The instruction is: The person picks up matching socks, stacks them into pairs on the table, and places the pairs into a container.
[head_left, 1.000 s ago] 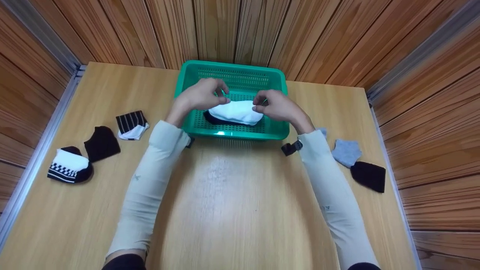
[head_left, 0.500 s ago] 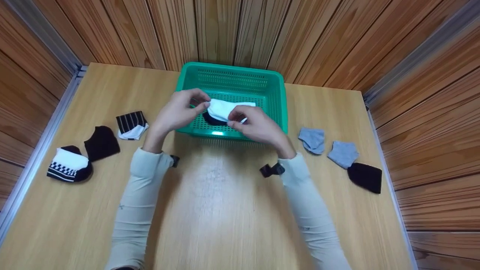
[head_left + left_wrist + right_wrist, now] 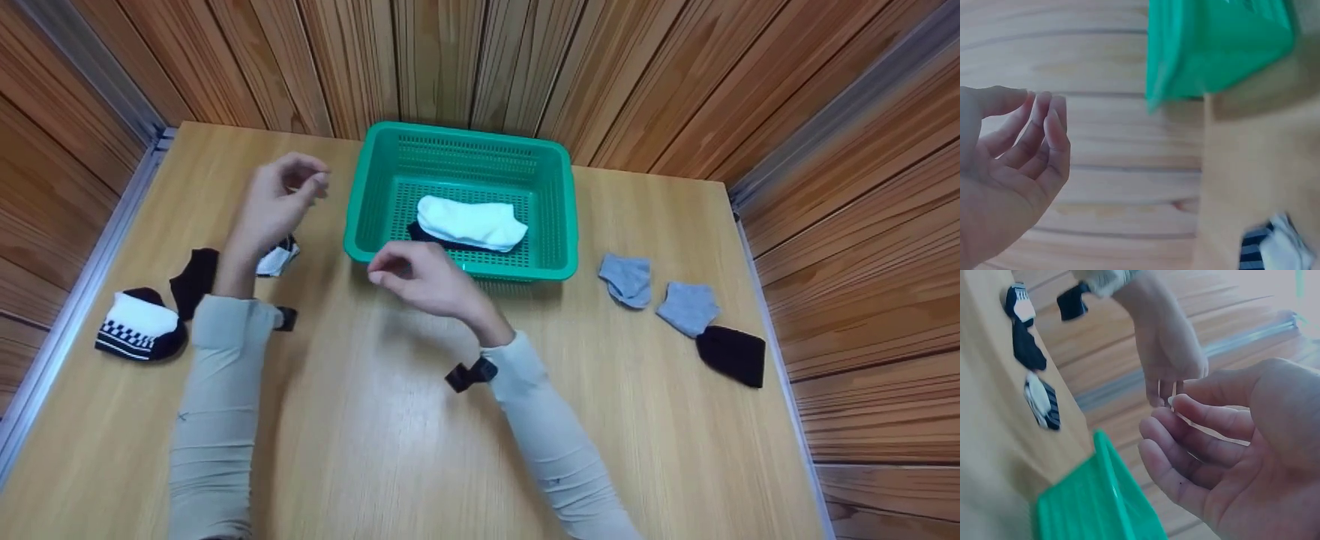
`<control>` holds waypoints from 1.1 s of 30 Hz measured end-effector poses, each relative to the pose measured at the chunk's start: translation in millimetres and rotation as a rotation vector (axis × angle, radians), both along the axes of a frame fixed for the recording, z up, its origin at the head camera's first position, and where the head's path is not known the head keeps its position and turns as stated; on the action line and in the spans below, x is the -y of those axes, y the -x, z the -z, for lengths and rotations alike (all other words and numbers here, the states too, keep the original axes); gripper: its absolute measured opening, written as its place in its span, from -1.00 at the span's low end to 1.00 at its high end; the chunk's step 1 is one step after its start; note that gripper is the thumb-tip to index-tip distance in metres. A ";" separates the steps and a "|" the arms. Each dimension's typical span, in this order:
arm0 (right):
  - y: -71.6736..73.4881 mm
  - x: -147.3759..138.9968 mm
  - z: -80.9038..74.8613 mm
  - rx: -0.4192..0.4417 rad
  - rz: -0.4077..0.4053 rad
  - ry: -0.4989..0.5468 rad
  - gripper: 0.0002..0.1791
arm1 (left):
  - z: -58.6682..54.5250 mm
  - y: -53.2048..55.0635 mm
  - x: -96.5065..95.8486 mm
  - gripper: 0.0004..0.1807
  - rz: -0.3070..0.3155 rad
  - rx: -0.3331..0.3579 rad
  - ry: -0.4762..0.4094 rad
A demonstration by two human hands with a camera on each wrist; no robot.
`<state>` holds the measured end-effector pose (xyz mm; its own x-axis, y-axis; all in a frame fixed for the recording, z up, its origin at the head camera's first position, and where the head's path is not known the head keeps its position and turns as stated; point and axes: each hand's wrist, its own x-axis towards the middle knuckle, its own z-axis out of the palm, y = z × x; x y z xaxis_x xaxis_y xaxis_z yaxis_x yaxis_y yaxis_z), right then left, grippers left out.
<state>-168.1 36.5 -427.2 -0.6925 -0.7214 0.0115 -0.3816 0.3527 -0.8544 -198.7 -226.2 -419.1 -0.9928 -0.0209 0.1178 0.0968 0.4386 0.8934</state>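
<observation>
So the left hand [image 3: 271,199] is the one closest to the black-and-white striped sock [image 3: 277,259], which lies on the worktop [image 3: 420,450] on the person's side of that hand, partly covered by the wrist from above. With half of it hidden and the left wrist shot kinda blurry, I can't really say how its long axis runs. The left grip is loosely curled, thumb almost meeting the fingertips, nothing in it that I can see. The right hand [image 3: 431,281] is way farther from that sock, up by the near side of the green basket [image 3: 517,274], also loosely bent, thumb close to the index finger, no sock in it. Inside the basket a white sock [image 3: 472,223] lies over a dark sock [image 3: 421,234], long axis pretty much left to right. No readable brands or labels; the left sleeve [image 3: 214,420] has a tiny dark mark [image 3: 182,416], too small to make out.
</observation>
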 end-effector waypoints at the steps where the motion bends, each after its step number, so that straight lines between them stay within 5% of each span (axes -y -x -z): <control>1: -1.6 6.3 1.2 0.005 -0.001 0.002 -0.79 | 2.8 0.0 6.9 -0.72 -0.014 0.012 0.001; 14: -10.2 76.8 30.6 0.188 0.042 -0.024 -0.78 | 53.8 8.7 76.4 -0.57 -0.047 0.213 0.101; 22: -8.2 116.8 71.5 0.406 0.209 -0.011 -0.70 | 88.6 11.5 99.2 -0.52 -0.065 0.390 0.126; 28: -7.0 121.9 90.6 0.599 0.298 0.008 -0.63 | 97.6 12.4 103.3 -0.47 -0.057 0.454 0.187; 33: -4.2 124.5 97.3 0.675 0.356 0.083 -0.59 | 96.2 9.6 104.5 -0.41 -0.022 0.436 0.266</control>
<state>-163.9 -88.0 -524.5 -0.7590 -0.4688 -0.4519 0.3567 0.2811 -0.8909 -208.3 -330.7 -515.3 -0.9506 -0.0678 -0.3030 -0.2717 0.6539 0.7061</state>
